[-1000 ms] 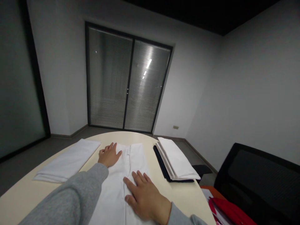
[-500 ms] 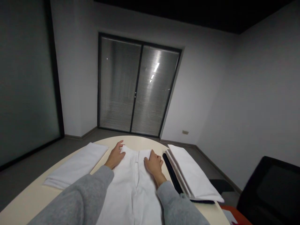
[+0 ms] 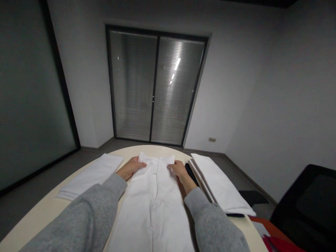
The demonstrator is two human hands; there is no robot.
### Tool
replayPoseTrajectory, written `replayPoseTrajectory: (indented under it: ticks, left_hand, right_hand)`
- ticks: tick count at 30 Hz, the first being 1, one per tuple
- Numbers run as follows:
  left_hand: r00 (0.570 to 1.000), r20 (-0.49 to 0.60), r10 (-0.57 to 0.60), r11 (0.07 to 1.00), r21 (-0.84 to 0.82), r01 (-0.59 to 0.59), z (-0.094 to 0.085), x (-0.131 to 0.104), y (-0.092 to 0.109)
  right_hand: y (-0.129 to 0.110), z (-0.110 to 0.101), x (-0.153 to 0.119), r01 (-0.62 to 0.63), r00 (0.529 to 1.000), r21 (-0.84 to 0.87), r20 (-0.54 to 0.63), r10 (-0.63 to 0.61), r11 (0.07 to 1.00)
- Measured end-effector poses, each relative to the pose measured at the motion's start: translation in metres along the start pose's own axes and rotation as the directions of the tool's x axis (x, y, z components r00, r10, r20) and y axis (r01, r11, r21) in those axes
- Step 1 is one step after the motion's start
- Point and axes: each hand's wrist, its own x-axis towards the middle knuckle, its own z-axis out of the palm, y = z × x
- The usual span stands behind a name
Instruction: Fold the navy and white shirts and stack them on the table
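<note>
White trousers [image 3: 147,196] lie lengthwise on the table, waistband at the far end and legs running toward me. A fly opening shows near the middle of the top. My left hand [image 3: 132,167] pinches the left side of the waistband, thumb on top and fingers underneath. On the opposite side my right hand [image 3: 179,169] grips the waistband edge in the same way, its fingertips partly hidden by the cloth. The lower ends of the legs run out of view.
A folded white cloth [image 3: 91,175] lies on the round cream table [image 3: 34,213] at left. At right is a stack of folded white garments [image 3: 220,185], with a dark one [image 3: 191,173] below. A black chair [image 3: 309,203] stands beyond the right edge.
Both hands have closed on the sides of the waistband, where the left fingers were spread before. The waistband looks pulled flatter and wider. The camera view has tilted downward slightly.
</note>
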Motion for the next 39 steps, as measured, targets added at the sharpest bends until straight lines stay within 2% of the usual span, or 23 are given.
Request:
replayPoseTrajectory:
  ticks: [6,10,13,17,19,22,25,27,29,33,39]
  left_hand:
    - [0.989,-0.073,0.125,0.992,0.022,-0.124,-0.004,-0.012,0.027]
    - [0.973,-0.097,0.211,0.977,0.062,-0.206,-0.006,-0.028,0.042]
    - [0.941,-0.053,0.333,0.921,0.232,-0.313,-0.008,-0.051,0.053]
    - [0.897,0.087,0.434,0.756,0.506,-0.415,-0.005,-0.104,0.061]
    - [0.891,0.163,0.424,0.662,0.616,-0.428,-0.002,-0.137,0.057]
    - [0.885,0.284,0.369,0.488,0.751,-0.445,0.0,-0.18,0.036]
    - [0.884,0.368,0.29,0.314,0.836,-0.451,-0.002,-0.205,0.006]
    - [0.889,0.385,0.248,0.247,0.862,-0.442,-0.004,-0.211,-0.01]
    - [0.89,0.388,0.24,0.21,0.874,-0.438,-0.005,-0.213,-0.018]
    - [0.88,0.401,0.255,0.181,0.874,-0.45,-0.006,-0.212,-0.019]
    - [0.831,0.486,0.27,0.175,0.824,-0.538,-0.008,-0.214,-0.022]
  right_hand:
    - [-0.022,0.001,-0.012,0.148,0.989,0.208,-0.032,-0.145,0.967]
    - [-0.04,-0.008,-0.031,0.265,0.964,0.236,-0.097,-0.249,0.935]
    - [-0.048,-0.018,-0.055,0.356,0.934,0.192,-0.1,-0.343,0.914]
    - [-0.047,-0.037,-0.101,0.47,0.883,0.066,-0.027,-0.469,0.88]
    - [-0.04,-0.049,-0.127,0.529,0.848,-0.013,0.048,-0.528,0.849]
    - [-0.026,-0.065,-0.163,0.63,0.77,-0.11,0.218,-0.6,0.769]
    - [-0.011,-0.075,-0.189,0.706,0.694,-0.187,0.376,-0.614,0.684]
    - [-0.005,-0.077,-0.199,0.726,0.676,-0.241,0.423,-0.604,0.644]
    - [-0.003,-0.076,-0.205,0.734,0.673,-0.292,0.436,-0.597,0.613]
    - [-0.006,-0.072,-0.208,0.742,0.67,-0.372,0.445,-0.594,0.558]
    - [-0.006,-0.067,-0.208,0.748,0.663,-0.449,0.48,-0.575,0.489]
